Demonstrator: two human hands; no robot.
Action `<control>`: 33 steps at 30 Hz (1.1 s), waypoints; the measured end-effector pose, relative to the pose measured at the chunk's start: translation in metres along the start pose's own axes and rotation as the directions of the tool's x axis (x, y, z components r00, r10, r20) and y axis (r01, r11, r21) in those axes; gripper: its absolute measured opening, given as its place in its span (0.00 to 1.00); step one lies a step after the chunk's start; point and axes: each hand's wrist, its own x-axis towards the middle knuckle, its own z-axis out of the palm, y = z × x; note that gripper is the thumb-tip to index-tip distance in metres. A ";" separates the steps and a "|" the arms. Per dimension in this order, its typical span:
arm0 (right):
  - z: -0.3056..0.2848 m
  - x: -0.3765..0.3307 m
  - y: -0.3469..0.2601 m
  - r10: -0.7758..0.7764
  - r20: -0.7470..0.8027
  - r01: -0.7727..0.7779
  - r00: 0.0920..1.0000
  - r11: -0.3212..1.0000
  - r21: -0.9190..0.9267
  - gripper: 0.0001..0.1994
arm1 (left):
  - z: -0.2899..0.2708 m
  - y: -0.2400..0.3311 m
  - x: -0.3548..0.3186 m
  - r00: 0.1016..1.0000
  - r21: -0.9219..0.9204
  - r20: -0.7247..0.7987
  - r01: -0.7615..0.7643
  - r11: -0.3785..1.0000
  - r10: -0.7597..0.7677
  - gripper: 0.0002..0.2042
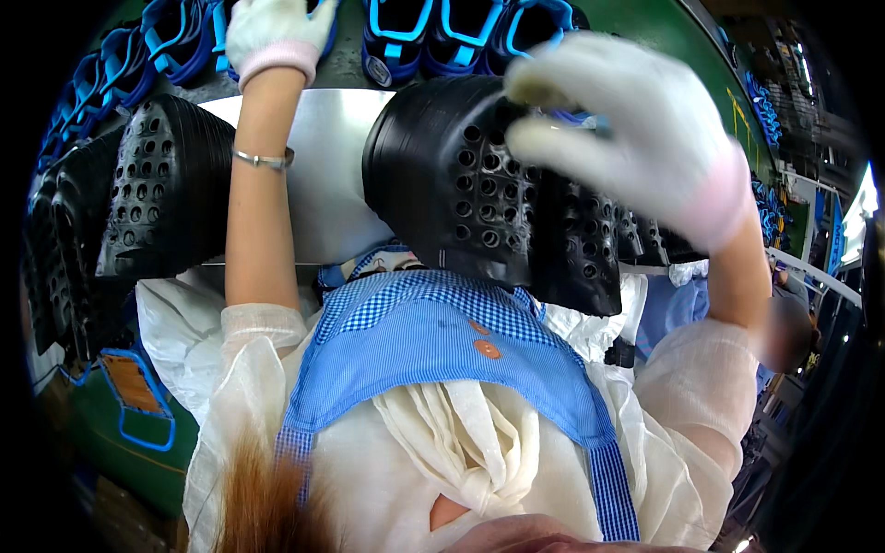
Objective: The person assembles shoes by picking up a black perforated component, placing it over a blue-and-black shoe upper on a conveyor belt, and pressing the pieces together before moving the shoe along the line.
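My left hand (281, 39), in a white glove, reaches to the top edge of the view among a row of dark blue, shoe-like pieces with bright blue rims (396, 46). Its thumb sticks out to the side, but the frame cuts off the other fingers. Blurred by motion, my right hand (636, 124) is gloved too. Its thumb and fingers are apart, with nothing visible gripped between them. They curve over the top of a stack of black moulded pieces with round holes (493, 203). Whether the fingertips touch the stack, I cannot tell.
Another stack of black perforated pieces (152, 194) stands left of my left forearm. A shiny metal surface (336, 166) lies between the stacks. More blue-rimmed pieces (124, 69) curve along the upper left. A blue-framed stool (138, 392) is at lower left; a person (788, 327) is at right.
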 end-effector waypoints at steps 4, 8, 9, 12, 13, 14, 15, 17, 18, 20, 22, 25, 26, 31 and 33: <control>-0.006 -0.046 -0.029 -0.010 0.059 0.010 0.998 1.000 0.008 0.28 | 0.037 0.018 -0.026 0.952 -0.487 -0.060 -0.291 0.823 0.301 0.27; 0.010 -0.058 -0.041 -0.021 0.052 0.021 0.998 1.000 -0.001 0.34 | 0.031 0.057 -0.043 0.982 -0.530 0.142 -0.028 0.848 0.121 0.25; 0.013 -0.057 -0.043 -0.004 0.078 0.005 0.997 1.000 -0.006 0.34 | 0.027 0.058 -0.043 0.983 -0.522 0.139 -0.033 0.852 0.123 0.25; 0.022 -0.055 -0.045 -0.021 0.075 0.022 0.997 1.000 -0.010 0.32 | 0.025 0.054 -0.044 0.966 -0.472 0.231 0.003 0.882 0.121 0.25; 0.023 -0.055 -0.045 -0.020 0.074 0.021 0.997 1.000 -0.012 0.32 | 0.025 0.051 -0.043 0.966 -0.473 0.229 0.001 0.881 0.122 0.25; 0.024 -0.055 -0.046 -0.043 0.072 0.044 0.996 0.999 -0.021 0.31 | 0.024 0.049 -0.042 0.964 -0.499 0.224 -0.016 0.866 0.146 0.26; 0.025 -0.055 -0.046 -0.065 0.070 0.067 0.995 0.997 -0.029 0.30 | 0.023 0.047 -0.041 0.961 -0.525 0.218 -0.032 0.850 0.170 0.27; 0.029 -0.054 -0.047 -0.089 0.045 0.090 0.995 0.995 -0.031 0.29 | 0.025 0.044 -0.043 0.967 -0.548 0.192 -0.038 0.836 0.170 0.28; 0.029 -0.054 -0.047 -0.110 0.019 0.111 0.994 0.993 -0.030 0.29 | 0.026 0.042 -0.045 0.971 -0.554 0.188 -0.020 0.833 0.148 0.28; 0.024 -0.052 -0.046 -0.104 0.045 0.105 0.994 0.994 -0.016 0.28 | 0.022 0.037 -0.049 0.983 -0.557 0.144 -0.017 0.830 0.117 0.29; 0.014 -0.049 -0.044 -0.111 0.060 0.109 0.992 0.993 0.039 0.27 | 0.010 0.025 -0.049 0.981 -0.607 0.158 0.002 0.795 0.117 0.31; -0.016 -0.049 -0.052 -0.114 -0.027 0.115 0.993 0.992 0.056 0.25 | -0.037 0.019 -0.045 0.973 -0.872 0.187 0.101 0.478 0.134 0.32; -0.023 -0.048 -0.052 -0.133 -0.101 0.140 0.986 0.988 0.061 0.25 | -0.050 0.017 -0.044 0.965 -0.947 0.207 0.155 0.282 0.164 0.30; -0.022 -0.015 -0.046 -0.139 -0.259 0.150 0.956 0.988 0.024 0.24 | -0.129 0.038 -0.064 0.820 -0.377 0.249 0.572 -0.728 0.516 0.37; -0.010 0.011 -0.041 -0.160 -0.259 0.185 0.953 0.980 0.077 0.24 | -0.123 0.029 -0.073 0.915 -0.420 0.192 0.404 -0.812 0.356 0.33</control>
